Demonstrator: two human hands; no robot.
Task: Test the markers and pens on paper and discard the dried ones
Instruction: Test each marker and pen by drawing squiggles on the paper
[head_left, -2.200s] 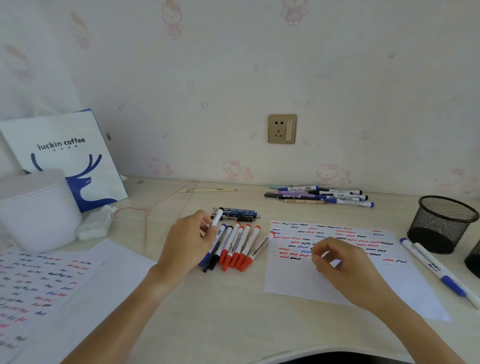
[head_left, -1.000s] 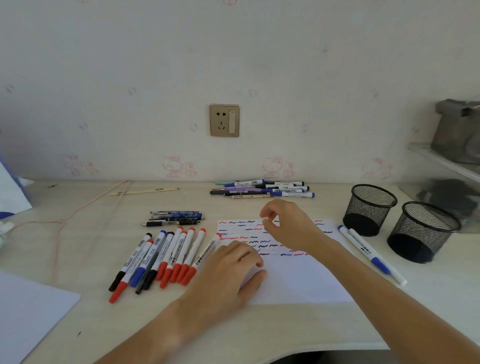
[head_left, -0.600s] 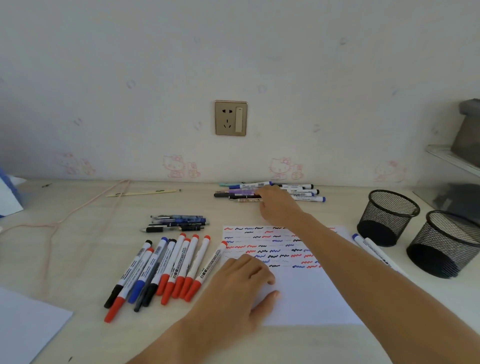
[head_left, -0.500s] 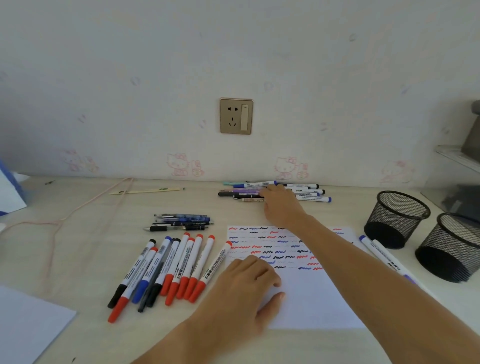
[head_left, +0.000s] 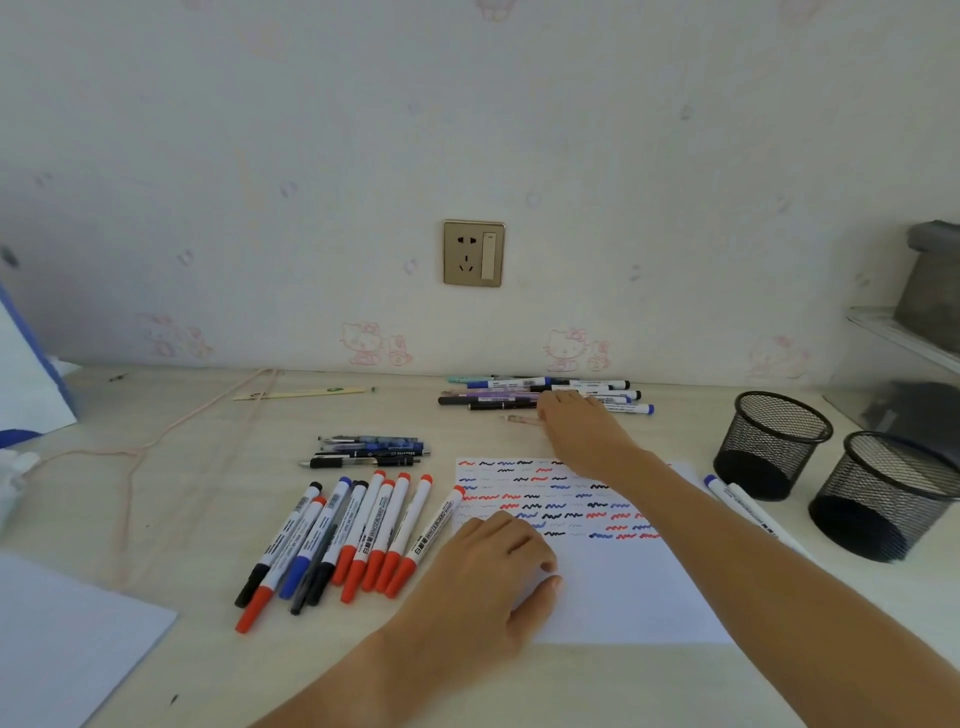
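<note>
As right hand (head_left: 574, 421) reached pen pile (head_left: 545, 397), grip unclear; pens light, slick, rolling — mid-barrel pinch judged best; left hand (head_left: 498, 566) flat on paper (head_left: 623, 587).

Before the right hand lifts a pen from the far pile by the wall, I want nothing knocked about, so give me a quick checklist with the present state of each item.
1. Right hand has reached the far pile of pens: ok.
2. One pen actually gripped: cannot tell, the fingers hide it.
3. Left hand rests on the test paper, steadying it: ok.
4. Blank space left on the paper below the squiggles: ok.
5. Mesh cups upright, clear of the right arm: ok.
6. Row of whiteboard markers lies beside the left hand, untouched: ok.
</note>
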